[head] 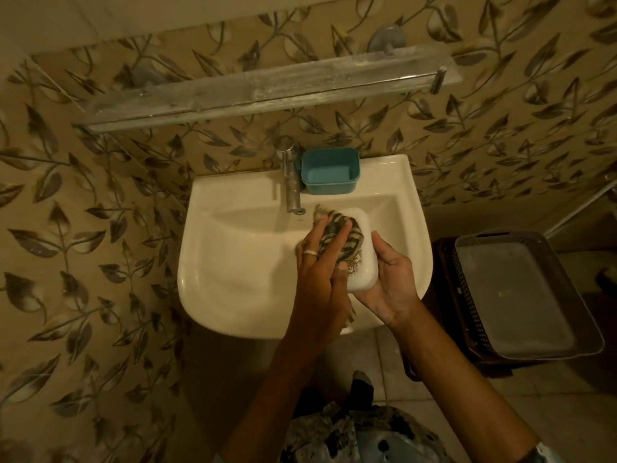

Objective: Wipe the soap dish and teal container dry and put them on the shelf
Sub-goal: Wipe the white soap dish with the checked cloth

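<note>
A white soap dish is held over the right side of the basin by my right hand, which cups it from below and from the right. My left hand, with a ring on one finger, presses a striped cloth into the dish's hollow. The teal container stands open and empty on the sink's back ledge, just right of the tap. Above it a long glass shelf runs along the wall with nothing on it.
The white sink fills the middle, with a metal tap at its back. A dark woven basket with a grey liner stands on the floor to the right. Leaf-patterned tiles cover the wall.
</note>
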The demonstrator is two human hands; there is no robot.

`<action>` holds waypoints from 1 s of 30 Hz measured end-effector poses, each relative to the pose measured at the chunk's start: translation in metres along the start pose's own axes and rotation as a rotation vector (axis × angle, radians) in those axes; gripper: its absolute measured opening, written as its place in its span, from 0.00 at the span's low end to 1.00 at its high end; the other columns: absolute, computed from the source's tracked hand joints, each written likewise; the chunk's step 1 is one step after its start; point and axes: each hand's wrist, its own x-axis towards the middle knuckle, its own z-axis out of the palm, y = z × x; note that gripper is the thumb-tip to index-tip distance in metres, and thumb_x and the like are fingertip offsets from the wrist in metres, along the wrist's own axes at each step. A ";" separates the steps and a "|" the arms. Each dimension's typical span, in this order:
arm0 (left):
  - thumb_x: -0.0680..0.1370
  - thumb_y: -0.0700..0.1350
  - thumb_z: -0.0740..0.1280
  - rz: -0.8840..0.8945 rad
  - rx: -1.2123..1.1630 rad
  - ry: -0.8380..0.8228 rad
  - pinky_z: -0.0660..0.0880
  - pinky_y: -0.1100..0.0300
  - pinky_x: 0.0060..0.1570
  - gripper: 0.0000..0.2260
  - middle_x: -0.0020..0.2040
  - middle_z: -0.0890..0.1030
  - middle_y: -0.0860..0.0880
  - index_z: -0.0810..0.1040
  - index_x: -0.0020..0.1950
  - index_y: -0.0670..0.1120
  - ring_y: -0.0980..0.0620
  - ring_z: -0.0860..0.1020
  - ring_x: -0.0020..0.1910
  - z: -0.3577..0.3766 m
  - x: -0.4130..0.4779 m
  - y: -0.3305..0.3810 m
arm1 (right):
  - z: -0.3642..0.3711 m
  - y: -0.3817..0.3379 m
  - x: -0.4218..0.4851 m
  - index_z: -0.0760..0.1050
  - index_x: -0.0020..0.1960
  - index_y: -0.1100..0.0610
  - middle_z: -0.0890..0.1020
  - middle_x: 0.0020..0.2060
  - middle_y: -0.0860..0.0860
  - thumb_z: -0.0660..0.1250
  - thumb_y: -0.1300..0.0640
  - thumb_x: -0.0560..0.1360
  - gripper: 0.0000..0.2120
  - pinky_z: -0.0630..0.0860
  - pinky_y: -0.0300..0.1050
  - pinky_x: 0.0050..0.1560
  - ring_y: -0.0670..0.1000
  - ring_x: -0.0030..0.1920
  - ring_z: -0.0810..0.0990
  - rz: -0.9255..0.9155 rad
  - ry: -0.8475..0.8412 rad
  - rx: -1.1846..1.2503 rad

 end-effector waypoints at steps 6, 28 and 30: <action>0.79 0.44 0.53 0.115 0.049 -0.019 0.56 0.50 0.74 0.23 0.77 0.56 0.54 0.64 0.72 0.60 0.48 0.54 0.76 0.003 -0.036 0.008 | 0.000 -0.004 0.001 0.70 0.69 0.63 0.76 0.63 0.62 0.57 0.45 0.76 0.28 0.69 0.55 0.68 0.59 0.64 0.74 0.023 0.021 -0.010; 0.78 0.41 0.55 -0.069 -0.121 0.032 0.63 0.48 0.71 0.20 0.75 0.61 0.52 0.68 0.70 0.55 0.53 0.60 0.73 -0.016 0.013 0.016 | 0.018 -0.006 0.006 0.73 0.68 0.61 0.77 0.63 0.61 0.57 0.48 0.76 0.25 0.70 0.54 0.65 0.58 0.62 0.76 0.015 0.043 -0.067; 0.78 0.40 0.56 -0.069 -0.130 0.035 0.63 0.47 0.71 0.21 0.75 0.60 0.50 0.69 0.69 0.54 0.52 0.60 0.74 -0.012 0.003 0.018 | 0.020 -0.012 0.010 0.68 0.70 0.62 0.72 0.67 0.62 0.55 0.47 0.78 0.27 0.67 0.55 0.69 0.60 0.69 0.69 0.014 0.055 -0.077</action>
